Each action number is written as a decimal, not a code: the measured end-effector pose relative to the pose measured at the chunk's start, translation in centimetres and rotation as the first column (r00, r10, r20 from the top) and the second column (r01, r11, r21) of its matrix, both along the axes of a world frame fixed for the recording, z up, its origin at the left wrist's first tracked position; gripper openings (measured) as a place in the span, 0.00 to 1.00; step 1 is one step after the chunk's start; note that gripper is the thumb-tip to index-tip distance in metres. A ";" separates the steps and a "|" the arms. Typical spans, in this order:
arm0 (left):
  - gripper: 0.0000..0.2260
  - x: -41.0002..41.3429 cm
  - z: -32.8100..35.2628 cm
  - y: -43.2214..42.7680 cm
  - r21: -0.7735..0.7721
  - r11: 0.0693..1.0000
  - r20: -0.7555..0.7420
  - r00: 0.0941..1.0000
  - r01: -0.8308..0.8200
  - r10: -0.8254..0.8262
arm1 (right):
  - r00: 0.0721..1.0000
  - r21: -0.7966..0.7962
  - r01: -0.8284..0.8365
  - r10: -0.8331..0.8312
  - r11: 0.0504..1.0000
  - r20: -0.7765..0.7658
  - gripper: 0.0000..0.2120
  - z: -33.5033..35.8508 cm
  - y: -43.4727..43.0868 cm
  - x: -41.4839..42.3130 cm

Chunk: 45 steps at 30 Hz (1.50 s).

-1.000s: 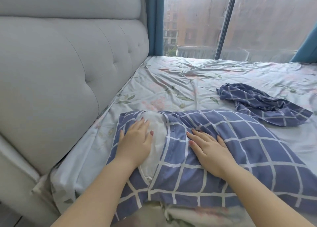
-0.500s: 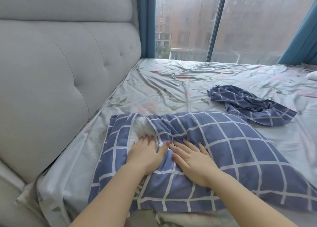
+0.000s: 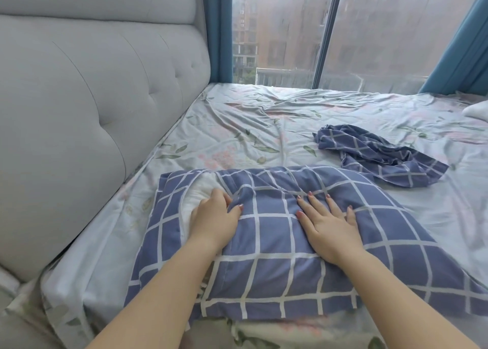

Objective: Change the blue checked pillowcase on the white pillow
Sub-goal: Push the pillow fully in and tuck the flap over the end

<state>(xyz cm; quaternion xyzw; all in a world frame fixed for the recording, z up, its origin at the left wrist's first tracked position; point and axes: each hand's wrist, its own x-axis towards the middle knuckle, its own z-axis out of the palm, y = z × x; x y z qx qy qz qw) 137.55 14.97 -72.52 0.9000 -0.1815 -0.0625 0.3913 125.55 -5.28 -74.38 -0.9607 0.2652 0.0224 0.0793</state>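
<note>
Pillowcase (image 3: 274, 245) under left hand (image 3: 215, 218), right hand (image 3: 328, 226)

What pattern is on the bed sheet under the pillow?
The pale fabric bed sheet shows green leaves and pink flowers, clearest in the head view.

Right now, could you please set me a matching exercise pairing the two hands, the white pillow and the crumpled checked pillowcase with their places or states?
Things:
1. left hand
2. right hand
3. white pillow
4. crumpled pillowcase

States:
A. lies loose on the floral sheet, away from both hands
B. flat, fingers spread, on the fitted pillowcase
C. shows at the fitted pillowcase's open end
D. fingers curled, gripping that opening's edge

Pairs: 1-D, 2-B, 3-C, 4-A.
</note>
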 end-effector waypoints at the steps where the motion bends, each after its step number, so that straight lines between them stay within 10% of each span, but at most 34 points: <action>1: 0.12 -0.2 0.1 0.0 -0.027 1.000 -0.008 1.000 0.010 -0.010 | 1.000 -0.016 0.005 -0.005 1.000 -0.002 0.25 0.1 0.1 0.1; 5: 0.14 -0.9 0.6 0.4 -0.445 0.895 -0.231 0.969 -0.031 -0.082 | 0.998 -0.032 -0.037 0.038 0.999 0.047 0.25 0.9 0.8 0.0; 10: 0.15 -0.7 0.5 0.7 -0.494 0.866 -0.149 0.989 -0.081 0.007 | 0.980 0.001 -0.195 0.195 0.981 0.029 0.26 0.9 2.4 -0.1; 15: 0.12 -1.0 0.6 0.6 -0.376 0.923 -0.039 0.996 -0.085 0.077 | 0.974 0.104 -0.184 0.195 0.978 -0.115 0.26 -1.5 3.0 0.2; 23: 0.17 -1.6 0.7 0.8 -0.290 0.951 0.091 0.986 -0.108 0.140 | 0.978 0.127 -0.181 0.165 0.975 0.127 0.25 0.8 2.6 -1.6; 28: 0.29 -1.7 0.6 1.6 0.115 0.982 0.107 0.985 -0.149 0.136 | 0.929 0.061 0.249 -0.256 0.967 0.266 0.27 1.8 -2.7 -5.2; 33: 0.31 -2.3 0.2 1.3 0.406 0.904 0.118 0.989 -0.134 0.093 | 0.725 0.242 0.620 -0.663 0.746 0.187 0.39 0.7 -6.8 -7.6; 38: 0.17 -1.7 -0.9 0.2 0.274 0.962 0.147 0.989 -0.013 -0.029 | 0.647 0.353 0.612 -0.705 0.707 0.290 0.40 0.3 -7.5 -6.6; 45: 0.17 -0.8 -0.9 -1.4 -0.287 0.946 -0.044 0.989 -0.148 0.141 | 0.444 0.580 0.438 -0.726 0.687 0.525 0.27 2.6 -8.1 -7.1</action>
